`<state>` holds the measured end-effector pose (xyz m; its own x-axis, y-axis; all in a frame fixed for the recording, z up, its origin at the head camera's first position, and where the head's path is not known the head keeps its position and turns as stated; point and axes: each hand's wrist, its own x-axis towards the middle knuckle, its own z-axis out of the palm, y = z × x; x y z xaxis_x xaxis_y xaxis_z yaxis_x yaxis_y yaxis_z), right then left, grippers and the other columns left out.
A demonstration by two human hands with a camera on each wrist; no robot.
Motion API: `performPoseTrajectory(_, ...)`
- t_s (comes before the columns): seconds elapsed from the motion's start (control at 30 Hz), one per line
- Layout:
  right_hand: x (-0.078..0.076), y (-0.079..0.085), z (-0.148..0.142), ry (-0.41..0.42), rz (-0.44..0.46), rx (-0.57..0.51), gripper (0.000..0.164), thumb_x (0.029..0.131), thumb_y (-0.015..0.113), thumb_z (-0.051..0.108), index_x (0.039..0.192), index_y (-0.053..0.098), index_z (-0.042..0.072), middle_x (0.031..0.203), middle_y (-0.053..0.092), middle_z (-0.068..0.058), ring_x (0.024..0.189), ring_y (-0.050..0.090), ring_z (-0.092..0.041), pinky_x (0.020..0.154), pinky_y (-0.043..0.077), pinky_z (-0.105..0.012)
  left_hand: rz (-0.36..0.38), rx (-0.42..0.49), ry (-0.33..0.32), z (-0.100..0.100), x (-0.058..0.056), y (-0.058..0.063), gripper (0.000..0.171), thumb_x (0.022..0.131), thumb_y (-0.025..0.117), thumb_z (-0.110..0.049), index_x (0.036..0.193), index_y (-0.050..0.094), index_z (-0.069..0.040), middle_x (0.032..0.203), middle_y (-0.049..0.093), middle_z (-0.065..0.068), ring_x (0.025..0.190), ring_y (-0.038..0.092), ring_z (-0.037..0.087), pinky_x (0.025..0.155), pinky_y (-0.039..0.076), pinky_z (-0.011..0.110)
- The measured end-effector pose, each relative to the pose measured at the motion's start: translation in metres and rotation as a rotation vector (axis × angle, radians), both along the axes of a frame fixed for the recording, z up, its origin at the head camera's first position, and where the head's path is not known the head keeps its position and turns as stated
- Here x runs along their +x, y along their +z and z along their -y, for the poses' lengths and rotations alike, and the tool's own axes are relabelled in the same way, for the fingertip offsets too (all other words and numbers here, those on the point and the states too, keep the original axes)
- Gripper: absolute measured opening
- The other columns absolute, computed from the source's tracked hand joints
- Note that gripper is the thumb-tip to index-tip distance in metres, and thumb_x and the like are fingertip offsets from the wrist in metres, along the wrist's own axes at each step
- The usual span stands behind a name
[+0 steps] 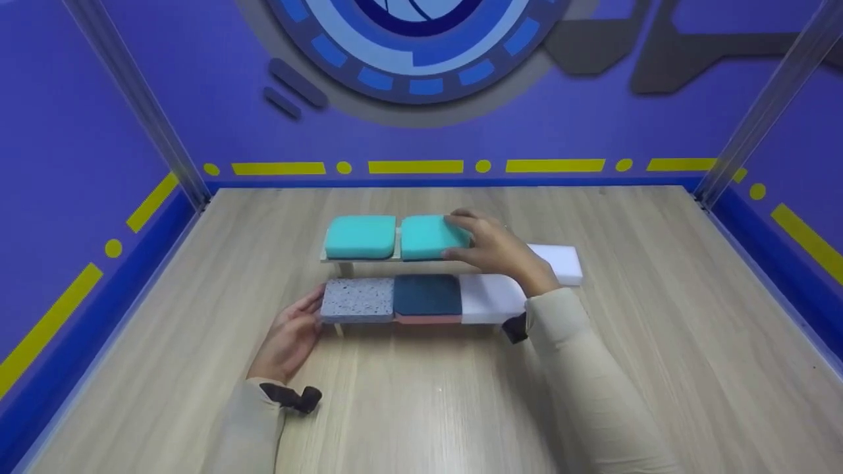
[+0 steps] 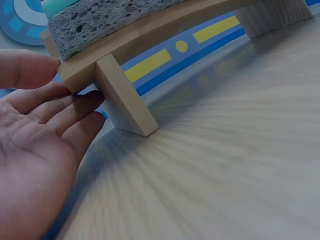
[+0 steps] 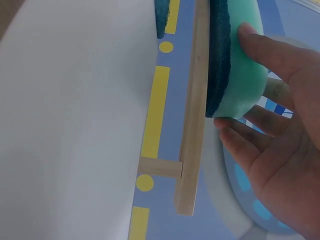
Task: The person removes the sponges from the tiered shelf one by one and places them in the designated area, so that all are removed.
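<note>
My right hand pinches a turquoise sponge with a dark scouring underside, thumb on one side and fingers on the other. The sponge sits at the back wooden shelf, whose bare end shows in the right wrist view. Left of it lies another turquoise sponge. My left hand holds the left end of the front wooden shelf, thumb at its edge and fingers beneath. A speckled grey sponge, a pink sponge with a dark green top and a white sponge line the front shelf.
A white block lies to the right, partly behind the right wrist. Wooden legs hold the shelves above the wood-grain table. Blue panels with yellow markings enclose the back and sides.
</note>
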<state>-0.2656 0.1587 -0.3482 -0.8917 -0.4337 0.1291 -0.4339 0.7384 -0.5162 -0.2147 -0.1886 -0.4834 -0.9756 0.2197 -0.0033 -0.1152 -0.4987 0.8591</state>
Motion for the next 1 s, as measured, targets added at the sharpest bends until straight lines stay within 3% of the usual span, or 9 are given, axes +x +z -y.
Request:
performPoseTrajectory(0.17,0.002,0.002,-0.003,0.0,-0.007,-0.016,0.061,0.088,0.069,0.026,0.142,0.047,0.008,0.148,0.042,-0.014,0.137,0.039,-0.031,0.114,0.035,-0.045,0.013,-0.002,0.014,0.0,-0.001,0.0,0.067,0.082,0.03,0.02,0.147,0.019,0.013,0.148,0.035,0.02,0.117,0.057,0.012,0.1,0.047,0.022)
performPoseTrajectory(0.57,0.004,0.006,-0.011,-0.01,-0.013,-0.035,0.062,0.088,0.068,0.025,0.143,0.045,0.008,0.15,0.039,-0.014,0.138,0.037,-0.032,0.115,0.033,-0.048,0.008,0.002,0.001,0.0,-0.001,-0.001,0.069,0.079,0.028,0.021,0.147,0.017,0.012,0.156,0.017,0.028,0.118,0.056,0.011,0.102,0.045,0.022)
performPoseTrajectory(1.0,0.005,0.008,-0.027,-0.027,-0.004,-0.061,0.063,0.088,0.068,0.024,0.144,0.044,0.008,0.152,0.036,-0.013,0.139,0.036,-0.033,0.114,0.033,-0.049,0.012,0.004,0.005,0.0,0.0,0.0,0.067,0.082,0.029,0.02,0.148,0.016,0.012,0.153,0.024,0.025,0.117,0.057,0.012,0.101,0.046,0.022)
